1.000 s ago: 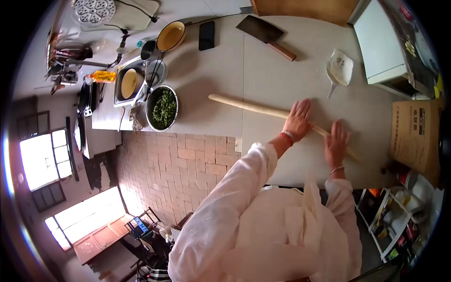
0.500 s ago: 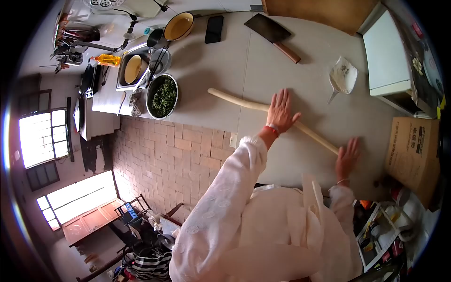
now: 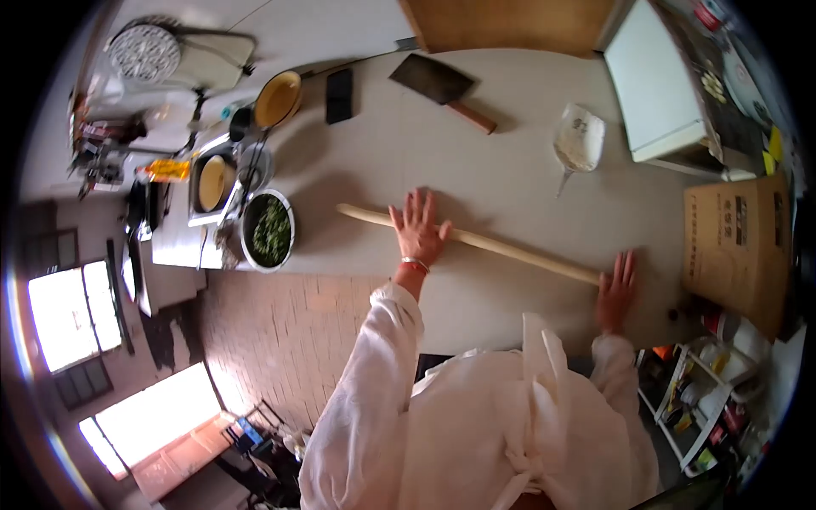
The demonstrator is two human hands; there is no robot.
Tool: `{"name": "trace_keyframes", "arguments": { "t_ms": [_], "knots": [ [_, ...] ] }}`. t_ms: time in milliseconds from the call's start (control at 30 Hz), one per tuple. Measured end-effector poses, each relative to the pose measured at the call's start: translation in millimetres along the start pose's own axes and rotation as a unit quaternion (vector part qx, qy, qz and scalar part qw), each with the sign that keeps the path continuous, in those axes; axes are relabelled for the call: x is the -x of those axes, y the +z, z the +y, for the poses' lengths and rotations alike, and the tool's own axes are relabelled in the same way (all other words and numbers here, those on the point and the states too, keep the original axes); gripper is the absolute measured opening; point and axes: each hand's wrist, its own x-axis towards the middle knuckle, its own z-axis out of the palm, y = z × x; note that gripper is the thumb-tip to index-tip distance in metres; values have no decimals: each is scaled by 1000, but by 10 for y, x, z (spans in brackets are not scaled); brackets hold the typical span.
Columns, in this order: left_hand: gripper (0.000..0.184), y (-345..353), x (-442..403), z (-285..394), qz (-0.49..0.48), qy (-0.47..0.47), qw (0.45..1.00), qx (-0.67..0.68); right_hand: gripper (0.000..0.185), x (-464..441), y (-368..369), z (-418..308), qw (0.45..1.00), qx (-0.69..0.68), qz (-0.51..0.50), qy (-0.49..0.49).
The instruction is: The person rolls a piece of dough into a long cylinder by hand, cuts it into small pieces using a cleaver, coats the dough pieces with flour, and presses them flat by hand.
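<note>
A long, thin rope of dough [image 3: 510, 250] lies slantwise across the pale worktop [image 3: 476, 306]. My left hand [image 3: 418, 229] rests flat over it toward its left end, fingers stretched out and slightly spread, a bracelet and red band at the wrist. At the other end, my right hand [image 3: 616, 293] lies palm down with fingers extended, covering the dough's tip. Neither hand grips the dough. Beyond them is a whitish scoop-shaped container [image 3: 580, 140] with what looks like flour in it.
A cleaver [image 3: 435, 81] and a black phone [image 3: 339, 95] lie at the back. Left stand a bowl of chopped greens [image 3: 270, 231], a yellow bowl [image 3: 278, 99] and a sink [image 3: 201, 204]. Right are a cardboard box [image 3: 733, 246] and a white rack [image 3: 690, 408].
My left hand has slid left along the dough, away from my right hand. The dough's bend has straightened. The camera view has shifted.
</note>
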Motion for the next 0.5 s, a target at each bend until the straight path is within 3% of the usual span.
{"name": "trace_keyframes", "arguments": {
  "t_ms": [67,133,200,300,367,400,500],
  "knots": [
    [71,115,-558,-40,61,-3,998,-13,58,-509,97,111,993,95,73,6],
    [63,200,-1041,-73,44,-24,996,-76,56,-844,273,276,991,46,125,21],
    [53,327,-1255,-263,23,44,998,31,51,-881,373,275,983,104,151,26],
    [58,-26,-925,-280,-56,120,975,177,49,-528,153,-50,988,9,154,19],
    [61,-31,-589,-550,-37,265,963,9,49,-252,-32,-222,991,24,125,36],
    [64,-46,-480,-654,-69,265,962,11,49,-129,-46,-255,992,43,112,49],
    [48,-142,-471,-877,-59,270,961,1,49,-19,-145,-368,992,43,107,51]
  ]
}}
